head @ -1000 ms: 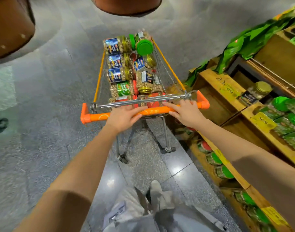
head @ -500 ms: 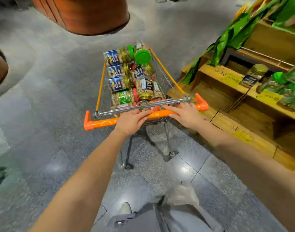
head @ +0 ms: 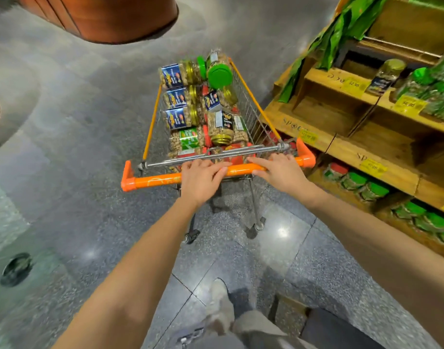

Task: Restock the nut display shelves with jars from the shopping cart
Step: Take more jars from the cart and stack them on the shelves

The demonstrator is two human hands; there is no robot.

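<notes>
Head view: left hand (head: 200,181) and right hand (head: 280,171) both rest on the orange handle (head: 155,182) of the shopping cart (head: 251,107). Fingers lie nearly straight along the bar, not wrapped round it, so both are relaxed. The left hand is mid-bar and the right hand near the right end.

The cart basket is full of nut jars (head: 176,96) lying on their sides, most blue-labelled with gold lids, plus one green-lidded jar (head: 219,75) at the far end.

Wooden display shelves (head: 324,76) stand just beside the cart on its right. They hold a gold-lidded jar (head: 388,74) on an upper tier, green-lidded shelf jars (head: 371,191) lower down and yellow price tags (head: 354,84).
</notes>
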